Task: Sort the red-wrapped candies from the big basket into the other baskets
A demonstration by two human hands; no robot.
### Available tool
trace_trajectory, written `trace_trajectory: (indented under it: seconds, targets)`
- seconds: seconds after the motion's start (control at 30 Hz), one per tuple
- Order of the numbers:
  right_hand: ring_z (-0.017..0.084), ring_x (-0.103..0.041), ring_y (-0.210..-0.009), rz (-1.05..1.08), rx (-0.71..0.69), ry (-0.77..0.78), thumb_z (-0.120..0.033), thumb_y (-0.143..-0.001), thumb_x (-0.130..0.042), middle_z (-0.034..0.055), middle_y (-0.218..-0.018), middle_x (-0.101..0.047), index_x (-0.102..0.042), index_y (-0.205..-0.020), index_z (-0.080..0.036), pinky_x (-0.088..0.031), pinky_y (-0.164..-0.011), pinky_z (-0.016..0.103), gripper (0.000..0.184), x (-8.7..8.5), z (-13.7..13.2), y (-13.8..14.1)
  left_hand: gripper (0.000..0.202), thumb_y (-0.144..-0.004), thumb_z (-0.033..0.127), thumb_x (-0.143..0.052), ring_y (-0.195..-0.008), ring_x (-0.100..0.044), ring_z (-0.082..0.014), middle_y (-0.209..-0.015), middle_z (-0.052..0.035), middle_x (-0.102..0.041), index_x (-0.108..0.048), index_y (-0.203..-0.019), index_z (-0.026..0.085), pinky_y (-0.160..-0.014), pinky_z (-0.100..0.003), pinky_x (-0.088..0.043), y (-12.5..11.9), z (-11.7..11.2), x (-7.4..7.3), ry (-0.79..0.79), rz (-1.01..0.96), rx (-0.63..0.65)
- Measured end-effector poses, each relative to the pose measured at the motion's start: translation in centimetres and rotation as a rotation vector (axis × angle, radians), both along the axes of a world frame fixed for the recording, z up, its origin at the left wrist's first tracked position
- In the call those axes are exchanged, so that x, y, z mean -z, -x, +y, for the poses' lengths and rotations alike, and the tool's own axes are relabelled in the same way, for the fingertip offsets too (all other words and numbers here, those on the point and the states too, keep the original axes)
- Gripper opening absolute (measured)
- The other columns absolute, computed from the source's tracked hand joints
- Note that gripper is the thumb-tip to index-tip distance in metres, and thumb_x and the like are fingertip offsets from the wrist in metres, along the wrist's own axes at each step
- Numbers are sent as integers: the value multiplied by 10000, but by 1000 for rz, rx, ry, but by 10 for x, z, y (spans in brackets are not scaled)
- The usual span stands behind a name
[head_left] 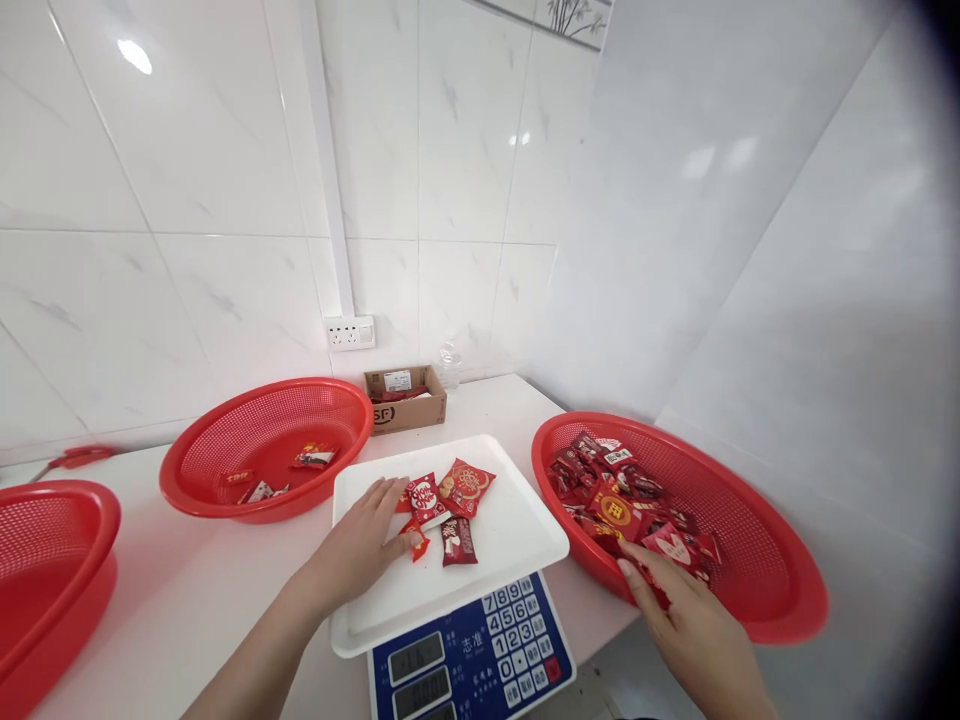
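My left hand (pixel 364 545) rests over the left part of a white weighing tray (pixel 517 570), fingers stretched and thumb apart. Its thumb touches a small orange-red packet (pixel 416 540). Beside the fingertips lie a red-and-white snack packet (pixel 426 500), a larger red packet with a gold pattern (pixel 468 487) and a dark red packet (pixel 458 542). At the near rim of the right red basket (pixel 765 570), my right hand (pixel 686 625) has thumb and forefinger closed on a red snack packet (pixel 651 578), partly hidden by the fingers. Several mixed snack packets (pixel 615 508) fill that basket's left part.
Under the tray stands a blue digital scale (pixel 480 655) with a keypad. A second red basket (pixel 262 400) at back left holds a few packets; another red basket (pixel 82 580) is cut off at left. A cardboard box (pixel 412 412) and a clear plastic bottle (pixel 450 365) stand near the wall.
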State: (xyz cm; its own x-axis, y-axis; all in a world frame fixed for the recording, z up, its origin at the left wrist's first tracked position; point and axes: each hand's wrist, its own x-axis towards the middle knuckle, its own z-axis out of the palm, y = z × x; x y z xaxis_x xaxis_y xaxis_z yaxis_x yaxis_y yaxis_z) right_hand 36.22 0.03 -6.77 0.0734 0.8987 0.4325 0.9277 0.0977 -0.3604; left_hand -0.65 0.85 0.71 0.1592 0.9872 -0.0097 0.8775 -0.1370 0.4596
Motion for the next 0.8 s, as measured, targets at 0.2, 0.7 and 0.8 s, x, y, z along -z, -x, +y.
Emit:
trace_trajectory:
  seconds: [0.2,0.7,0.8]
  targets:
    - [230,-674,-891,-50,-9,26,-522,-855,-395,13,-1029,-711,-665,-1059,-303,-555,-600,302,402,3,0,4,702,-883,466,-406,-1382,-220,-272,-1506,-120,-257,-131,-1469,194,-1082,-476,-254,-9,4,5,33,54,27]
    - [241,-678,-884,-123,-31,-29,-534,-865,-344,24,-1019,-714,-666,-1077,-270,-561,-607,318,466,4,0,2,766,-853,664,-282,-1394,41,-304,-1527,-174,-36,-187,-1458,205,-1102,-536,-63,-57,22,4,57,251,205]
    - [242,-675,-896,-125,-58,-21,-524,-865,-365,30,-1029,-710,-659,-1087,-268,-562,-632,322,448,8,1,0,734,-859,664,-256,-1397,28,-291,-1534,-138,-49,-190,-1456,241,-1105,-528,-70,-53,24,5,27,269,227]
